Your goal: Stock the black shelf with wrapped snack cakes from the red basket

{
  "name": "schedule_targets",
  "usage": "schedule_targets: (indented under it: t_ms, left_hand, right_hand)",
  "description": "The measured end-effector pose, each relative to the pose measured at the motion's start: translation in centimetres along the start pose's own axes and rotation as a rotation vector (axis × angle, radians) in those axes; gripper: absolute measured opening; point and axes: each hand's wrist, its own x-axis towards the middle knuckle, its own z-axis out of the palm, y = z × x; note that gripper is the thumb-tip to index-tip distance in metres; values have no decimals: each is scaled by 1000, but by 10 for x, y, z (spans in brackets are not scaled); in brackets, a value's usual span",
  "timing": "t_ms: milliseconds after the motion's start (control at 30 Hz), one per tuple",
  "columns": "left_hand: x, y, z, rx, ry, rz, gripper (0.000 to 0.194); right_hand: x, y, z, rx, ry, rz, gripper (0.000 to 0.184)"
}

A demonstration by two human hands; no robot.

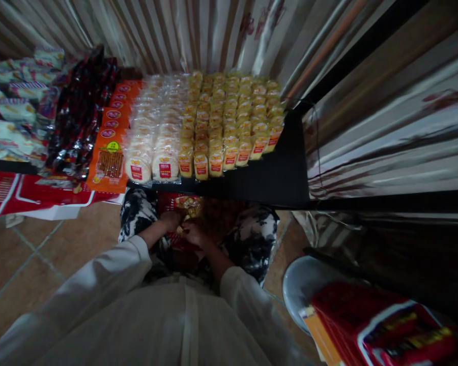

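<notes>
At twelve o'clock, between my patterned trouser legs (139, 211), shiny, crinkled yellow packets (191, 205) sit amid red packaging (168, 202); my left hand (171, 220) and right hand (194, 233) curl there, their hold too dim to tell.

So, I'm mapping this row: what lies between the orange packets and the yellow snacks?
In the head view, two columns of clear-wrapped pale snacks lie between the orange packets and the yellow snacks.

No legible text: blurred lettering on white round packets (167, 166), yellow packets (231, 122), orange packets (112, 134) and red package (370, 310).
</notes>
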Motion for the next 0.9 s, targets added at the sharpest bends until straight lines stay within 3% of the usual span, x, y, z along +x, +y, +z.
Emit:
schedule_targets:
  t_ms: [100,267,467,533,600,700,900]
  left_hand:
    - [-9,0,-15,66,-5,-22,19]
    - [-28,1,-39,51,61,51,23]
    - [-51,8,-53,-48,163,168,22]
    - [-56,12,-53,-181,218,197,23]
    - [-61,16,-51,-454,240,233,32]
    - [-73,23,-50,-858,184,325,36]
    - [-111,42,-58,-1030,120,342,34]
  right_hand:
    - [-8,-10,-10,15,14,-45,20]
    - [-24,-29,-29,12,89,-114,19]
    - [-55,-52,-59,104,291,-216,25]
    - [-67,-59,-70,151,348,-248,28]
    - [-77,-66,-80,175,389,-249,30]
    - [-92,-77,-91,258,424,-213,32]
    - [-120,-104,-100,421,467,-200,38]
